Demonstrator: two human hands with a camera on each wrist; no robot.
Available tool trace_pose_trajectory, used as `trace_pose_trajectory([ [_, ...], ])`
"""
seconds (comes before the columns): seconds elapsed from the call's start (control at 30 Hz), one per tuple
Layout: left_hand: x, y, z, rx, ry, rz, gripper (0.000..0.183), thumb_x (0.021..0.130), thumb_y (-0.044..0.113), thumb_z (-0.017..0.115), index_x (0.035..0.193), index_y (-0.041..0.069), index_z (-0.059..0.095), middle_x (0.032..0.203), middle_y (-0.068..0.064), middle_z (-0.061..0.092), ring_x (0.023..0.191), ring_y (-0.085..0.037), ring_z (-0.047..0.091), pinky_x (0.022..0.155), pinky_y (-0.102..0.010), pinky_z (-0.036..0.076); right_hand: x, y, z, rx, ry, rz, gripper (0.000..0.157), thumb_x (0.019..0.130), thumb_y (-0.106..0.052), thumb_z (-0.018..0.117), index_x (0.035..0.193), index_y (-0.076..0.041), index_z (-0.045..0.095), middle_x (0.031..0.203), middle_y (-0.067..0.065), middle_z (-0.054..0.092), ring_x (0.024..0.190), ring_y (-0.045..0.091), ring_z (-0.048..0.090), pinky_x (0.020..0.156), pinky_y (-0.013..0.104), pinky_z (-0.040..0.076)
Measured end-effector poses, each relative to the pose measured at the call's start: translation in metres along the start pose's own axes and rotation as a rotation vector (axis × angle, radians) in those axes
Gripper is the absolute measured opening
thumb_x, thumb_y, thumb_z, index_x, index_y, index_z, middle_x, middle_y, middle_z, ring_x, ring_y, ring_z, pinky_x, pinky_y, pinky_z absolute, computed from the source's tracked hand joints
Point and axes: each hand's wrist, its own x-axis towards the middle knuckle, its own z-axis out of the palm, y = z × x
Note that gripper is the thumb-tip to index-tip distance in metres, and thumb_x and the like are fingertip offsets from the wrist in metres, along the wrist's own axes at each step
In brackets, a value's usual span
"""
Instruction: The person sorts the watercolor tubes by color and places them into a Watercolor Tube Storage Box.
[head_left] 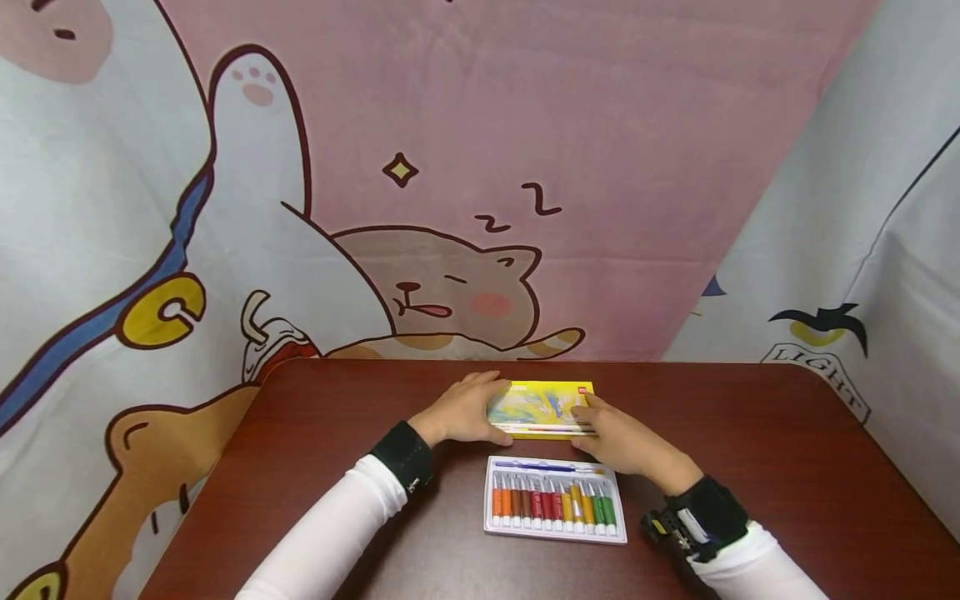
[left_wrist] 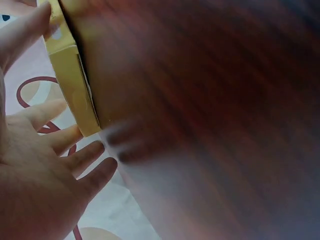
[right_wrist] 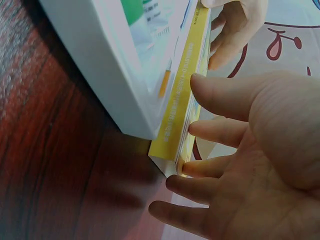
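A yellow cardboard box with a printed picture lies flat toward the back of the table. My left hand is at its left end, thumb by the front corner and fingers spread along the end. In the left wrist view the left thumb overlaps the box's yellow end. My right hand is at the right end, with straight, spread fingers right at the box's edge. Just in front of the box sits a white tray of paint tubes with a blue-handled paintbrush.
The dark red-brown wooden table meets a hanging cartoon-printed cloth at its back edge. Cloth also hangs at both sides. The paint tray stands between the forearms, close to the right wrist's black strap.
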Motion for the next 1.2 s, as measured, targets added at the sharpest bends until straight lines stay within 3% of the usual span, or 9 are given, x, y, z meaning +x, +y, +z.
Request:
trace_pose_trajectory([
  [0.2, 0.0, -0.003, -0.001, 0.043, -0.002, 0.01, 0.097, 0.061, 0.056, 0.078, 0.139, 0.011, 0.045, 0.143, -0.012, 0.041, 0.127, -0.027, 0.033, 0.105, -0.048, 0.029, -0.002, 0.0, -0.004, -0.009, 0.09, -0.005, 0.058, 0.086, -0.026, 0.066, 0.134, 0.001, 0.047, 0.142, 0.025, 0.038, 0.124, 0.035, 0.038, 0.098, 0.057, 0.036],
  [0.33, -0.004, -0.009, -0.003, 0.041, 0.004, 0.016, 0.097, 0.06, 0.056, 0.079, 0.138, 0.01, 0.046, 0.14, -0.013, 0.044, 0.124, -0.027, 0.036, 0.103, -0.048, 0.03, -0.009, 0.005, -0.011, -0.031, 0.182, 0.05, 0.056, 0.085, -0.027, 0.068, 0.13, 0.002, 0.051, 0.133, 0.022, 0.049, 0.118, 0.034, 0.045, 0.092, 0.058, 0.04],
  [0.53, -0.018, -0.023, -0.009, 0.036, 0.01, -0.004, 0.096, 0.06, 0.054, 0.08, 0.138, 0.008, 0.047, 0.139, -0.016, 0.044, 0.124, -0.029, 0.036, 0.103, -0.05, 0.029, -0.025, 0.014, -0.013, -0.04, 0.232, 0.123, 0.045, 0.084, -0.026, 0.068, 0.12, -0.001, 0.059, 0.116, 0.019, 0.061, 0.101, 0.032, 0.056, 0.081, 0.057, 0.047],
  [0.63, -0.026, -0.03, -0.013, 0.037, 0.016, -0.005, 0.095, 0.06, 0.053, 0.08, 0.137, 0.007, 0.047, 0.139, -0.017, 0.044, 0.124, -0.03, 0.036, 0.103, -0.051, 0.029, -0.036, 0.016, -0.009, -0.022, 0.221, 0.135, 0.034, 0.083, -0.027, 0.069, 0.109, -0.004, 0.064, 0.093, 0.01, 0.066, 0.078, 0.022, 0.059, 0.066, 0.045, 0.051],
  [0.77, -0.036, -0.038, -0.017, 0.03, 0.015, -0.017, 0.096, 0.061, 0.053, 0.08, 0.137, 0.007, 0.047, 0.139, -0.016, 0.044, 0.125, -0.029, 0.036, 0.103, -0.051, 0.028, -0.05, 0.017, -0.002, 0.035, 0.165, 0.156, 0.018, 0.083, -0.026, 0.069, 0.091, -0.01, 0.067, 0.069, -0.003, 0.058, 0.057, 0.012, 0.048, 0.05, 0.032, 0.041],
  [0.97, -0.049, -0.052, -0.023, 0.028, 0.027, -0.06, 0.096, 0.06, 0.054, 0.08, 0.138, 0.011, 0.047, 0.14, -0.014, 0.044, 0.121, -0.028, 0.039, 0.101, -0.051, 0.031, -0.068, 0.011, 0.003, 0.066, 0.121, 0.191, 0.013, 0.081, -0.028, 0.071, 0.079, -0.017, 0.066, 0.063, -0.007, 0.056, 0.053, 0.01, 0.045, 0.049, 0.03, 0.038],
  [1.2, -0.062, -0.066, -0.028, 0.006, 0.046, -0.138, 0.097, 0.056, 0.051, 0.083, 0.138, 0.013, 0.048, 0.14, -0.01, 0.045, 0.12, -0.027, 0.04, 0.099, -0.05, 0.033, -0.081, 0.007, 0.009, 0.075, 0.082, 0.15, 0.021, 0.081, -0.029, 0.071, 0.065, -0.022, 0.059, 0.053, -0.01, 0.047, 0.046, 0.007, 0.037, 0.043, 0.026, 0.03],
])
